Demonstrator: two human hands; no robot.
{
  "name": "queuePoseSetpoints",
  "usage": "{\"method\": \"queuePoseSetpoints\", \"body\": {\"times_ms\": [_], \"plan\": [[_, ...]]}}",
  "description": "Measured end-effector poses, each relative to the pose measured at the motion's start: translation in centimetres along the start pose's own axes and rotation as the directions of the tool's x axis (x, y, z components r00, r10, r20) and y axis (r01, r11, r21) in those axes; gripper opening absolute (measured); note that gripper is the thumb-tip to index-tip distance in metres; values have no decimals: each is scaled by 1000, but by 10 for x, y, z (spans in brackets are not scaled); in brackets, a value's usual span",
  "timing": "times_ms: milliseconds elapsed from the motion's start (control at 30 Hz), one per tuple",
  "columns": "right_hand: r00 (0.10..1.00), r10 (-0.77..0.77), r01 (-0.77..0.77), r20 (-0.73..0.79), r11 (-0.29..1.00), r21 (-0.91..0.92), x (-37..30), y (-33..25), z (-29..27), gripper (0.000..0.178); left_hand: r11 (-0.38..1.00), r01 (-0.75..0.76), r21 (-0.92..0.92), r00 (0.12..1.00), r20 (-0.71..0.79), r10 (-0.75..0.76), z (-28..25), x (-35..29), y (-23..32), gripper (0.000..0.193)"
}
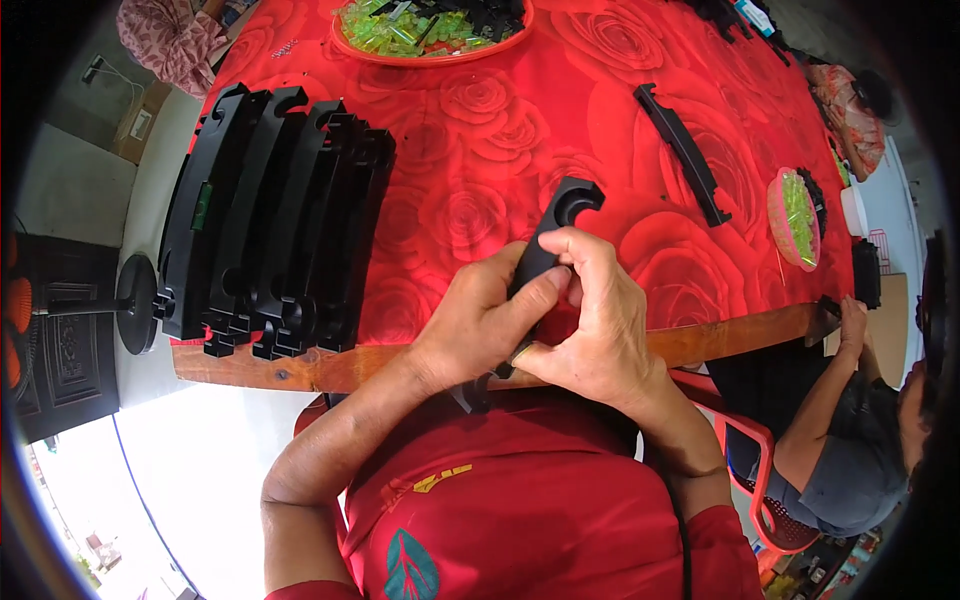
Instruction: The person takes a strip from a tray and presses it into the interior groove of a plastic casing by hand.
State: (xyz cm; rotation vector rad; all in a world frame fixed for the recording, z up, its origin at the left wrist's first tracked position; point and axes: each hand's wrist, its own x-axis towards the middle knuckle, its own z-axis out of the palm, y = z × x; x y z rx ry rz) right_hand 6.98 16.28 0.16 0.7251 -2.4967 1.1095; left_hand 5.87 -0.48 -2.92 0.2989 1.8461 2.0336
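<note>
Between my hands, at the table's near edge, is a long black plastic spirit-level body (536, 260). It tilts away from me, and a hooked, notched end shows at the top. My left hand (478, 318) is closed round its left side, the thumb lying across it. My right hand (600, 330) grips the other side, with the index finger bent over the upper part and the thumb lower down. My fingers hide its middle, and the lower end shows only in part below my hands.
Several similar black bodies (255, 200) stand side by side at left; one carries a green vial (202, 205). Another body (685, 155) lies at right. A red tray (430, 58) and pink basket (776, 215) hold yellow-green vials. A co-worker (850, 450) sits at right; another person's patterned sleeve (170, 40) is far left.
</note>
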Motion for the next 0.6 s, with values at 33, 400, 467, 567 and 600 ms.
{"method": "queuePoseSetpoints", "body": {"times_ms": [33,400,467,567,600], "plan": [[998,60,-60,9,997,48,1,-1,-1,78,992,-48,-115,999,-18,47,0,2,0,37],[800,483,-541,356,326,775,13,29,-15,63,934,326,-145,917,288,-275,-24,-2,17,46],[817,489,-514,306,379,769,8,37,-10,61,927,331,-177,922,269,-278,-21,-5,18,45],[820,515,-505,250,448,738,7,42,-12,59,946,301,-117,933,241,-267,-22,-8,17,43],[802,542,-530,250,456,715,7,41,-14,59,962,272,-26,937,233,-258,-25,-12,16,43]]}}
